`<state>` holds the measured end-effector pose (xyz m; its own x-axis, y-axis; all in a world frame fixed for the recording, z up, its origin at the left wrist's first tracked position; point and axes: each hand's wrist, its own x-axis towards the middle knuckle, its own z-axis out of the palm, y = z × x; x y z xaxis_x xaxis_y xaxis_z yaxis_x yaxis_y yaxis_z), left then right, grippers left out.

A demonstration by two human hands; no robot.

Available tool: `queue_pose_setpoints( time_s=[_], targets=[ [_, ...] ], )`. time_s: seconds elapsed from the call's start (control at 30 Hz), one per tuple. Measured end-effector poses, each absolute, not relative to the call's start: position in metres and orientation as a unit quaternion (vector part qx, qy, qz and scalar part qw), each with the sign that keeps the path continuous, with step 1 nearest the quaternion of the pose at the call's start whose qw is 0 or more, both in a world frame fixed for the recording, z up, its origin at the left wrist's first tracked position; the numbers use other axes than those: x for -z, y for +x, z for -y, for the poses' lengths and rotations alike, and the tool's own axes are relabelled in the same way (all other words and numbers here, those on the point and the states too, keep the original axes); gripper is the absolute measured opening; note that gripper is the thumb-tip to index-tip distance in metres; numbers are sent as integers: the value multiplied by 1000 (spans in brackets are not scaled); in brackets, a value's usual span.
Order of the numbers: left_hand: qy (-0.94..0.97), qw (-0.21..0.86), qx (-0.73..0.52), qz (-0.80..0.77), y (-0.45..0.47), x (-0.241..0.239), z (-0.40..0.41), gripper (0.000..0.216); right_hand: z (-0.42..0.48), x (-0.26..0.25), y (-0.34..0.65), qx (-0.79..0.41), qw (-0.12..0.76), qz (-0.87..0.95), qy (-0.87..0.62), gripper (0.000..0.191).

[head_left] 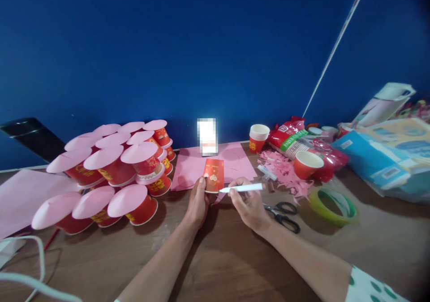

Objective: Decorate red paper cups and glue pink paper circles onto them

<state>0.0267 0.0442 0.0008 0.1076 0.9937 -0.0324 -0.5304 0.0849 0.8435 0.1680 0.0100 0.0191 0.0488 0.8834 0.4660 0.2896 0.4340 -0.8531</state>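
My left hand [199, 203] is closed around the side of a red paper cup [214, 174] with gold and pale heart-like printing, its white edge toward me. In my right hand [247, 209] is a white marker [245, 187], pinched between the fingers. Its tip points left and meets or nearly meets the cup's lower right edge; I cannot tell if they touch. Under and behind the cup lie pink paper sheets [238, 158]. Black-handled scissors [284, 216] rest just right of my right hand.
Several red cups topped with pink paper cones [139, 153] stand at left. On the right are stacked cups [258, 136], a bag of paper cups [290, 136], a single cup [307, 164], pink scraps [285, 170], a tape roll [312, 201] and a blue package [376, 158]. A blue wall [201, 60] rises behind.
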Motion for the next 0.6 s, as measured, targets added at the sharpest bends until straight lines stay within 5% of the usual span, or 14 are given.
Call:
queue_pose_setpoints(
  time_s=[0.6],
  targets=[
    [344, 667, -567, -339, 26, -1, -44, 37, -12, -17, 171, -237, 566, 630, -477, 10]
  ],
)
